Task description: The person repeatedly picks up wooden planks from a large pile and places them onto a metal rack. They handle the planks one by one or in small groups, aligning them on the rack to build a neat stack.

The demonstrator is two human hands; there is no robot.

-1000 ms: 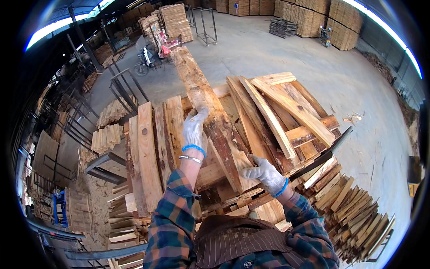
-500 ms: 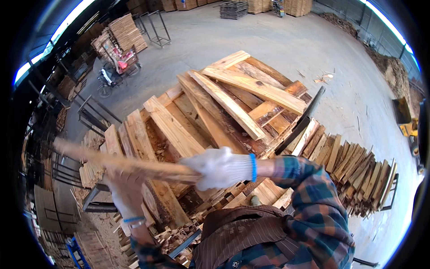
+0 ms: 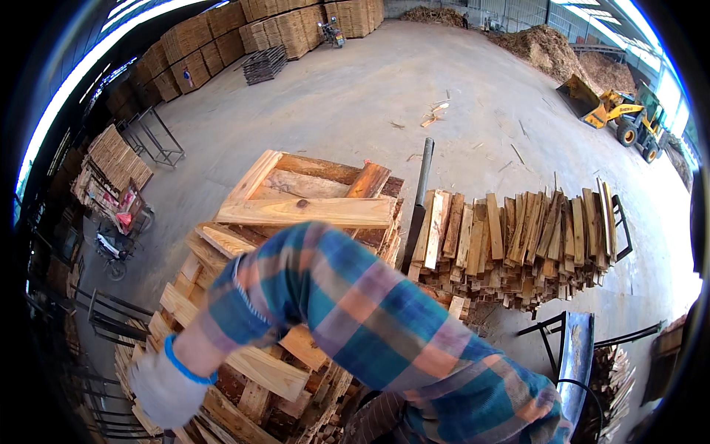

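My right hand (image 3: 164, 388), in a white knit glove with a blue cuff, reaches across to the lower left, over the near left side of a pile of rough boards. Its fingers are blurred and turned away, so what they touch or hold is hidden. My plaid right sleeve (image 3: 377, 311) crosses the middle of the pile and covers part of it. A pale board with a dark knot (image 3: 303, 210) lies across the pile's far end. Closer in, another pale board (image 3: 266, 371) slants below my forearm. My left hand is out of view.
A dark metal post (image 3: 420, 200) stands at the pile's right edge. Beyond it is a rack of short wood strips (image 3: 518, 237). A shiny metal chute (image 3: 577, 362) is at lower right. Farther off are a yellow loader (image 3: 625, 115), a motorbike (image 3: 111, 248) and stacked wood (image 3: 200, 52).
The view has swung right. My right hand has moved to the lower left, and my left hand has left the view. The long piece of wood both hands were at no longer shows.
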